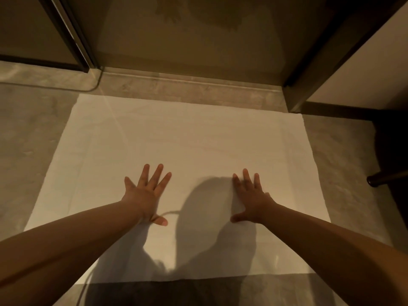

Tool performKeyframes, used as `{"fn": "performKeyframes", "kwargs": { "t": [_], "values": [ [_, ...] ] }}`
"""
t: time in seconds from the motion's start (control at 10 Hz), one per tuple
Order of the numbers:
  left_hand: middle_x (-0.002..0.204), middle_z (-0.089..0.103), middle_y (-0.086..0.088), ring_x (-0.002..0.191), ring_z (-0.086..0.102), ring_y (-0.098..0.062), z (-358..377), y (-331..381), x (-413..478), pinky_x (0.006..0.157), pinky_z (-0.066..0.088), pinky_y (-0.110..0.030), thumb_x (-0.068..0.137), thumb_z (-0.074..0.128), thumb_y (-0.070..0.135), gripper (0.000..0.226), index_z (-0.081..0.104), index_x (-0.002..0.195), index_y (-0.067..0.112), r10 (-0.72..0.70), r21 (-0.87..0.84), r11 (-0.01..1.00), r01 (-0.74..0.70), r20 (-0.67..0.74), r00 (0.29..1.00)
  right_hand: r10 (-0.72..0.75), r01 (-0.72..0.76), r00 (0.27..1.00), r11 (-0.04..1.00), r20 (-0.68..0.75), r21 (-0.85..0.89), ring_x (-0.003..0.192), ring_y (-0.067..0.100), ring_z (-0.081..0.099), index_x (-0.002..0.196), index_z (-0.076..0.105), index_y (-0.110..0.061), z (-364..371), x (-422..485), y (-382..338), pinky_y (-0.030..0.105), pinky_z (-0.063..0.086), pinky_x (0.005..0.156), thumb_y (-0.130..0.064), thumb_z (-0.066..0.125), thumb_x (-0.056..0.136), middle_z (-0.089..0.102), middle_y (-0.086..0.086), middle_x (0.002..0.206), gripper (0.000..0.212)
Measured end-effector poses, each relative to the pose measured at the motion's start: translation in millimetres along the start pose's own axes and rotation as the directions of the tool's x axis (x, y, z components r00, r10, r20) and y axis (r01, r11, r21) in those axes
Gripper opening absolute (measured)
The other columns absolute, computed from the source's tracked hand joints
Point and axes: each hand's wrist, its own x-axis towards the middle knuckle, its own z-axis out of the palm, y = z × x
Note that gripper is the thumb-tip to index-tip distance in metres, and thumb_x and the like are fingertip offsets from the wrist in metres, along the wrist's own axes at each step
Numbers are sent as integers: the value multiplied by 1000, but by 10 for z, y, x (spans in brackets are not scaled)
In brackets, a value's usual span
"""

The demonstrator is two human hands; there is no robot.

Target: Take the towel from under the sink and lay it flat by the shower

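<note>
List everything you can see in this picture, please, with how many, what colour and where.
towel: one, white, spread flat on the floor just before the shower sill
floor: one, grey mottled, all around the towel
sill: one, grey stone, across the shower entrance, beyond the towel
door frame: one, dark metal, upper left, beside the sill
wall: one, pale, upper right
dark rod end: one, right edge, what it belongs to is unclear
left hand: one, fingers spread, palm down on the towel
right hand: one, fingers spread, palm down on the towel
</note>
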Motion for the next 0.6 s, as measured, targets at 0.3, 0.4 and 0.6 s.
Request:
{"fn": "performKeyframes", "kwargs": {
  "t": [0.3, 0.4, 0.6],
  "values": [
    [143, -46, -7, 136, -30, -40, -107, -85, -49, 104, 19, -68, 64, 49, 84, 129, -39, 135, 21, 26, 6, 1000, -26, 14, 1000, -17, 17, 1000, 1000, -6, -8, 137, 43, -29, 146, -24, -25, -24, 59, -28, 67, 25, 107, -63, 74, 64, -33, 7, 153, 133],
    [143, -46, -6, 136, -30, -39, -107, -111, -45, 104, 19, -68, 64, 51, 83, 130, -39, 135, 22, 28, -4, 1000, -28, -8, 1000, -7, 8, 1000, 1000, -9, 21, 137, 43, -30, 146, -23, -25, -45, 58, -57, 67, 23, 108, -61, 75, 65, -33, 7, 153, 133],
    [141, -47, -7, 136, -31, -39, -115, -122, -32, 105, 17, -68, 63, 48, 84, 129, -40, 135, 22, 16, 7, 1000, -15, -33, 999, 14, -13, 1000, 1000, -20, 8, 139, 41, -28, 146, -23, -24, -61, 60, -88, 67, 22, 108, -62, 73, 66, -32, 7, 154, 131]
  ]
}}
